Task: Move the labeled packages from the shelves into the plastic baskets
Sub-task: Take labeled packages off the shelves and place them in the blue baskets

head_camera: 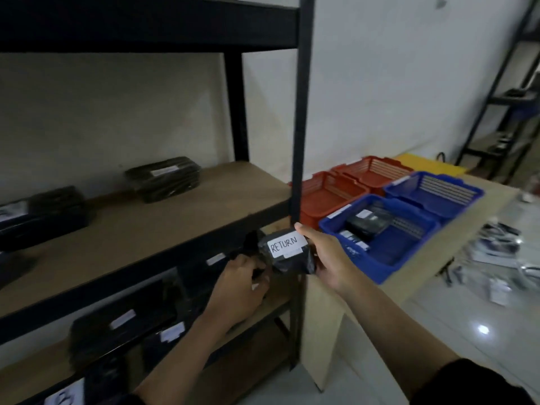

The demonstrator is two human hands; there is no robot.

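right hand (327, 255) gripped RETURN package (287, 252) | left hand (242, 285) pinched its wrap | near blue basket (377, 229)

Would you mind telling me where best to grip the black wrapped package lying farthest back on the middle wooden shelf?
Probably across its two long sides, hand coming from above at the shelf's open front. The black wrapped package lies flat on the wooden shelf with its white label up, with bare board all round it.
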